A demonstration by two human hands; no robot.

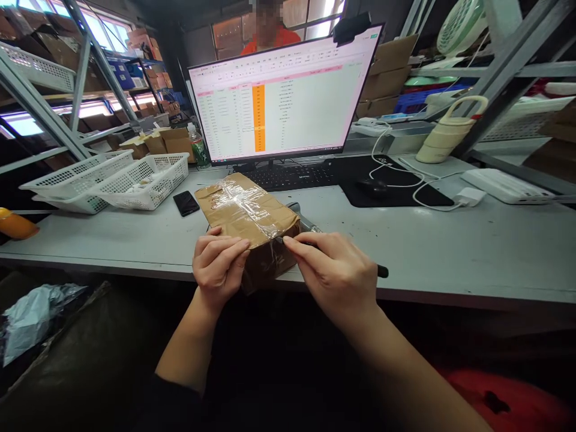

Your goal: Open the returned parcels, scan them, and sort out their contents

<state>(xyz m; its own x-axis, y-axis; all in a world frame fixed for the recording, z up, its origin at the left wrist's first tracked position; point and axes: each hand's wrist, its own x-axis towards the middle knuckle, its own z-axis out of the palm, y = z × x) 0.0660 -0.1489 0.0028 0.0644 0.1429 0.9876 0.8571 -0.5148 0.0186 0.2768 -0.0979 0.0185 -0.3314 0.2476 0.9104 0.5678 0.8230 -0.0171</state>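
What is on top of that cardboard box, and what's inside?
Shiny clear tape lies across the cardboard box, and the left hand holds its near edge. The taped top covers the inside, so any contents can't be seen.

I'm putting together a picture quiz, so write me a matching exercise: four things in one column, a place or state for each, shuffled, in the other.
Things
1. Box
2. Phone
3. Mouse
4. Right hand

Places and states
A. On the black mat
B. Closed around a slim black tool
C. Bound with clear tape
D. Flat on the table, left of the box

Pairs: 1-C, 2-D, 3-A, 4-B
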